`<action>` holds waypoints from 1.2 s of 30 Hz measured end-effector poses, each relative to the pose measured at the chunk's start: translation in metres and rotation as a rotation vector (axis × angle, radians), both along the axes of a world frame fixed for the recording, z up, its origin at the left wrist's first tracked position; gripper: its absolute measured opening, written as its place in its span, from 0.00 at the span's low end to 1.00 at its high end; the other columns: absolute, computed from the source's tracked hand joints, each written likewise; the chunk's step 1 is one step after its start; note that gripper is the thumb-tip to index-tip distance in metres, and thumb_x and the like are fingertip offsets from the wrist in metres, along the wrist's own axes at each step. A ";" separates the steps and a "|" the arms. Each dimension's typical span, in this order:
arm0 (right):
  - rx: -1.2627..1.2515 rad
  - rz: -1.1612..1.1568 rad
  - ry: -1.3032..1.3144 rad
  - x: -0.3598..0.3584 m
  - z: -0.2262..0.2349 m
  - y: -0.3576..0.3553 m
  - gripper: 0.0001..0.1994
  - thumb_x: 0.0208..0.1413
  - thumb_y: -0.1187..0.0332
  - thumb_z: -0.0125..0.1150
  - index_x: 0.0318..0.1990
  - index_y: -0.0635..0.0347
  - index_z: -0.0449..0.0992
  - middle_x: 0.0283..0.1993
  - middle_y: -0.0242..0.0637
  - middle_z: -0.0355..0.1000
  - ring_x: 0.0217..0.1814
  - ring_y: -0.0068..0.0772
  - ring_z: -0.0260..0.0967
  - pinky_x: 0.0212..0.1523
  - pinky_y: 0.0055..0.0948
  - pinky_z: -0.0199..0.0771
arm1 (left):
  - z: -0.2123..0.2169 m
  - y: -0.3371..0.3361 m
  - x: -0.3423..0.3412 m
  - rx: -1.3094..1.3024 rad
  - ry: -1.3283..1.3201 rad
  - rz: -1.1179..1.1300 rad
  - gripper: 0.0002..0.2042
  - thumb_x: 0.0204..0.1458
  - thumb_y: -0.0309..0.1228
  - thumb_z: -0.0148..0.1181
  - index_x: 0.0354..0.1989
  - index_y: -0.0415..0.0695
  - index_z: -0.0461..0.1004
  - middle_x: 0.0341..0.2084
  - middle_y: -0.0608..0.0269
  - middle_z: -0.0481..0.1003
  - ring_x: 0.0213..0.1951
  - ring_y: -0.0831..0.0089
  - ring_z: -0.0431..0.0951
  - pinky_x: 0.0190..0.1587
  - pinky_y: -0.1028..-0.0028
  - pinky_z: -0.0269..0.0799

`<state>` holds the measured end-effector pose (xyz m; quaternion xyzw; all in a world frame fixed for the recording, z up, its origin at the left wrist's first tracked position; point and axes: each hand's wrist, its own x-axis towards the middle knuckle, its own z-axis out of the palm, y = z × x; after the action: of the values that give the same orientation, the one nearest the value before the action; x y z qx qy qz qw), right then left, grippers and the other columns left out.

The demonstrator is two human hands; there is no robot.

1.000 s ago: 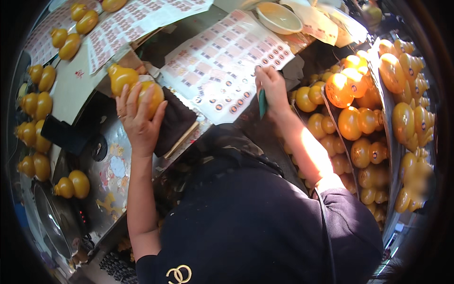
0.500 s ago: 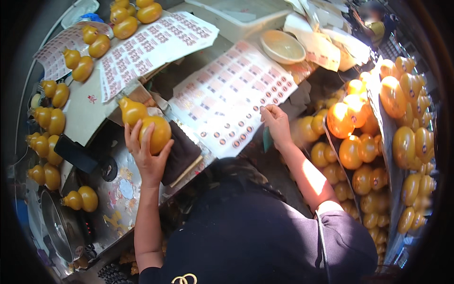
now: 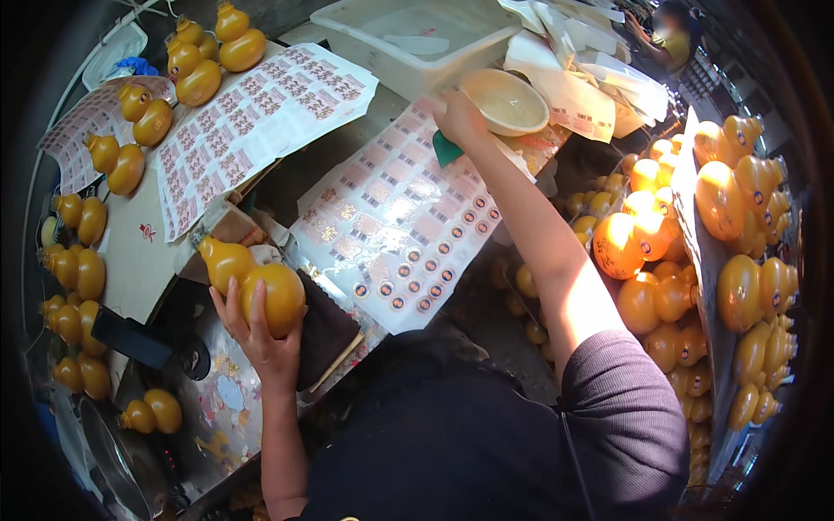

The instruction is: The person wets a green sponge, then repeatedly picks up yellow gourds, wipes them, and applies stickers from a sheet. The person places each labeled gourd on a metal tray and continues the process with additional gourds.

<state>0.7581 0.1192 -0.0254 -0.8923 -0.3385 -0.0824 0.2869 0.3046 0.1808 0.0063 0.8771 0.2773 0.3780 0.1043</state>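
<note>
My left hand (image 3: 265,343) is wrapped round the lower bulb of a glossy yellow gourd-shaped bottle (image 3: 276,300), which leans with its neck to the upper left. Under and behind it are a brown block (image 3: 234,224) and a dark folded cloth (image 3: 326,334). My right hand (image 3: 463,122) reaches far forward over a sticker sheet (image 3: 408,208), beside the left rim of a cream bowl (image 3: 508,102). A green flat piece (image 3: 446,149) sticks out from under its closed fingers. The fingertips are partly hidden, so any sticker there cannot be made out.
Several yellow gourd-shaped bottles (image 3: 91,221) line the table's left side near a second printed sheet (image 3: 261,113) and a phone (image 3: 130,337). A plastic tub (image 3: 417,56) and loose papers (image 3: 565,78) lie at the back. Stacked bottles (image 3: 656,295) with dividers fill the right. Another person (image 3: 665,39) is at the far right.
My right hand has moved forward and left, from the sheet's right edge to the bowl's rim, taking the green piece along. My left hand still holds the bottle. The view has shifted slightly.
</note>
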 end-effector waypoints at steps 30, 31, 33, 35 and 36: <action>-0.140 1.267 0.665 -0.209 0.124 0.018 0.08 0.58 0.68 0.60 0.37 0.65 0.77 0.31 0.27 0.72 0.33 0.17 0.68 0.34 0.19 0.69 | -0.019 0.014 -0.030 -0.596 -0.252 -0.066 0.55 0.36 0.34 0.76 0.69 0.42 0.40 0.58 0.51 0.65 0.58 0.61 0.68 0.60 0.67 0.63; -0.165 1.330 0.659 -0.222 0.127 0.023 0.09 0.58 0.67 0.60 0.37 0.65 0.77 0.30 0.28 0.72 0.32 0.17 0.68 0.32 0.20 0.68 | -0.018 0.015 -0.029 -0.618 -0.265 -0.080 0.56 0.36 0.36 0.76 0.69 0.41 0.40 0.58 0.49 0.64 0.58 0.59 0.68 0.60 0.66 0.63; -0.265 1.416 0.619 -0.246 0.135 0.033 0.10 0.57 0.65 0.61 0.37 0.64 0.77 0.27 0.30 0.71 0.29 0.19 0.68 0.30 0.22 0.67 | -0.016 0.015 -0.029 -0.637 -0.260 -0.078 0.57 0.36 0.38 0.77 0.70 0.41 0.38 0.58 0.47 0.64 0.58 0.57 0.68 0.59 0.66 0.64; -0.402 1.460 0.550 -0.265 0.146 0.043 0.11 0.55 0.63 0.63 0.37 0.63 0.77 0.24 0.33 0.71 0.27 0.21 0.68 0.28 0.25 0.66 | -0.015 0.015 -0.029 -0.648 -0.263 -0.091 0.57 0.36 0.34 0.76 0.70 0.42 0.38 0.59 0.51 0.63 0.58 0.61 0.68 0.60 0.67 0.63; -0.422 1.490 0.466 -0.272 0.144 0.049 0.12 0.54 0.62 0.63 0.37 0.62 0.77 0.23 0.34 0.71 0.26 0.23 0.68 0.28 0.26 0.66 | -0.015 0.014 -0.029 -0.655 -0.268 -0.100 0.56 0.36 0.32 0.76 0.70 0.43 0.37 0.60 0.52 0.63 0.58 0.63 0.68 0.60 0.68 0.63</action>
<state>0.4859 0.1686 0.1191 -0.4618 -0.7843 0.3840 0.1552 0.2753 0.1950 -0.0086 0.7521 0.3244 0.3753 0.4338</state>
